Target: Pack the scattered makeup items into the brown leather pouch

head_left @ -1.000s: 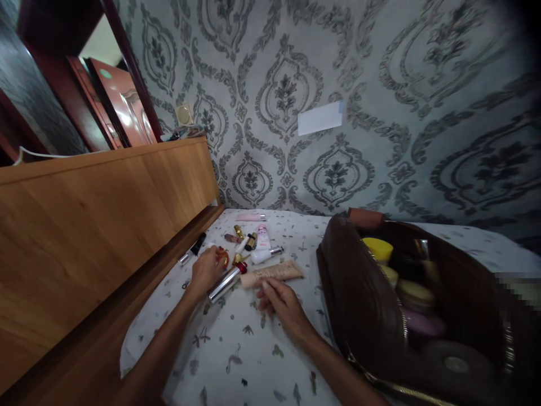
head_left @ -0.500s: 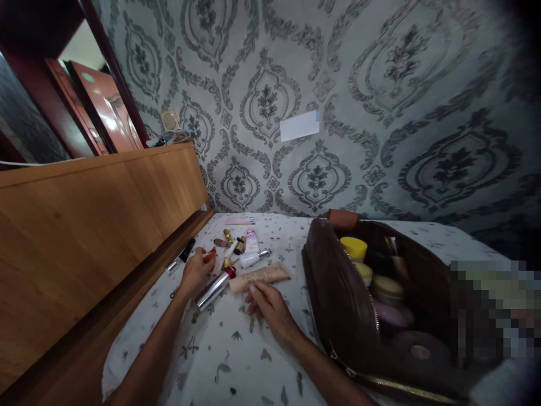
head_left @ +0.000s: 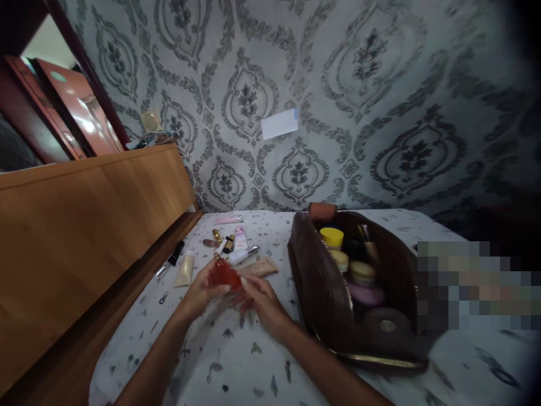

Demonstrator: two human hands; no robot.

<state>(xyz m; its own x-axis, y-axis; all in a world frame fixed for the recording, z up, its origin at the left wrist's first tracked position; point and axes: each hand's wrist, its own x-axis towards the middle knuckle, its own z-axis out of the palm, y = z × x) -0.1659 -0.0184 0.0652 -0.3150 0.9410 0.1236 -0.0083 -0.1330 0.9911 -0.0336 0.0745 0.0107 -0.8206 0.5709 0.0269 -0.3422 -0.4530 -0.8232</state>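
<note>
Red bottle raised in two hands beside an open bag

At far left, a black-and-silver tube lies near the edge of a printed sheet, with a pale yellow tube just beside it. Next comes a loose cluster: a gold lipstick, a black-and-gold bottle, a pink-and-white tube and a white tube. They lie close together past the hands, probably so that each is visible and within reach. The red bottle is held in front of that group, above the sheet, at a height that seems to suit a close look. A beige tube lies behind the right hand. At right, a brown bag stands with its mouth wide, apparently to give access to the yellow-lidded jar, brushes and other pots inside.

The left hand is closed on the bottle, fingers curled about its left side and thumb across the near face. The right hand touches the bottle's right end, thumb and forefinger close together, lower fingers loosely parted and blurred; whether it truly grips cannot be told.
</note>
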